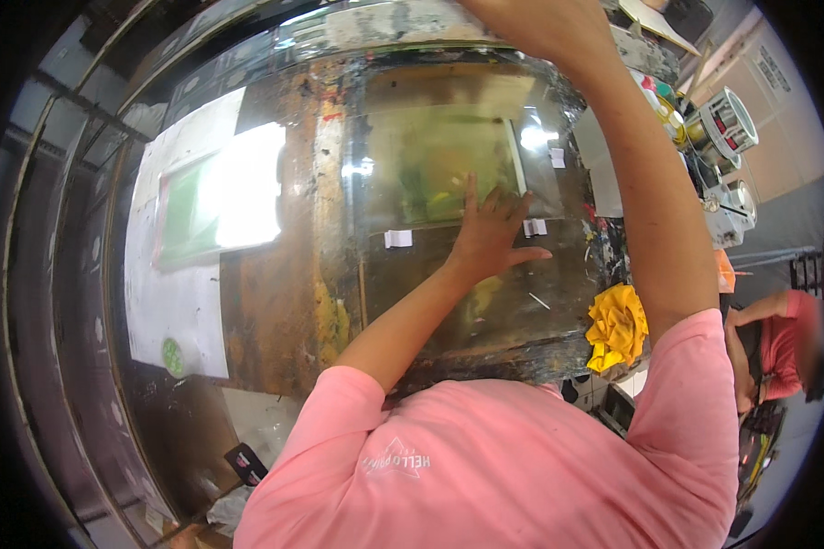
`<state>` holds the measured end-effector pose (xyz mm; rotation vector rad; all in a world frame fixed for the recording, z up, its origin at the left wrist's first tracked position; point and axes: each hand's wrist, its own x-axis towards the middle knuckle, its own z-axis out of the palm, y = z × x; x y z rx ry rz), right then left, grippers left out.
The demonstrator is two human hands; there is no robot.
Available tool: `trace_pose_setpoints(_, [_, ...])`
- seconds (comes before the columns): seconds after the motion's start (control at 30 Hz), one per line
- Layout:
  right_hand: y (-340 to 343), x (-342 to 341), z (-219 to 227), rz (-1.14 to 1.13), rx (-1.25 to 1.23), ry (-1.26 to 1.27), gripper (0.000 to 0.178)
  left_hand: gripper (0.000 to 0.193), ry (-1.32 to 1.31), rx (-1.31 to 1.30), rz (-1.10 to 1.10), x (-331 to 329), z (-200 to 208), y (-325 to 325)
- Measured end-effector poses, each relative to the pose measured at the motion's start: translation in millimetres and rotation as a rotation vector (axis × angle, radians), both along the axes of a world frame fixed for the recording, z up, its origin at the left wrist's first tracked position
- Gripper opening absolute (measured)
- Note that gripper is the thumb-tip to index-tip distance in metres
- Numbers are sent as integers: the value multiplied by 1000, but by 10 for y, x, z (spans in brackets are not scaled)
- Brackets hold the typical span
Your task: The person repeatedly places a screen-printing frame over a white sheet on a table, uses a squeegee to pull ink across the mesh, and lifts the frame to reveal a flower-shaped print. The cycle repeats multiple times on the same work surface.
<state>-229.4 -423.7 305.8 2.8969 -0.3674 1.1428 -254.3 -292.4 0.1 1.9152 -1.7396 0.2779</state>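
Under left hand (485, 240) — green sheet (421, 165), crosswise.

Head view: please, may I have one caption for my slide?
Left hand spread at a greenish panel; right hand partly out of frame above; crumpled yellow cloth at right.

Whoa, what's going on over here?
Someone in a pink shirt is leaning over a paint-stained table. Their left hand is spread over the lower right part of a greenish panel. The right hand is stretched up past the picture's top edge, so I can't see what it's doing. Off to the left, another green panel lies partly on white paper. A crumpled yellow cloth sits near the right arm.
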Motion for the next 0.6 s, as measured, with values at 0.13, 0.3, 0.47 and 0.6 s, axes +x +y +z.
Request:
trace_pose_setpoints(0.13, [74, -9, -42, 12, -5, 3, 62, 96, 301, -124, 105, 245, 500, 261])
trace_pose_setpoints(0.3, [218, -300, -620, -33, -83, -13, 69, 85, 1209, -528, 273, 1039, 1374, 961])
trace_pose_setpoints(0.47, [274, -816, -1339, 238, 135, 515, 33, 106, 1084, -76, 449, 864, 1014, 1351])
trace_pose_setpoints(0.6, [453, -981, -1843, 250, 426, 592, 34, 116, 308, 241, 711, 755, 441, 1484])
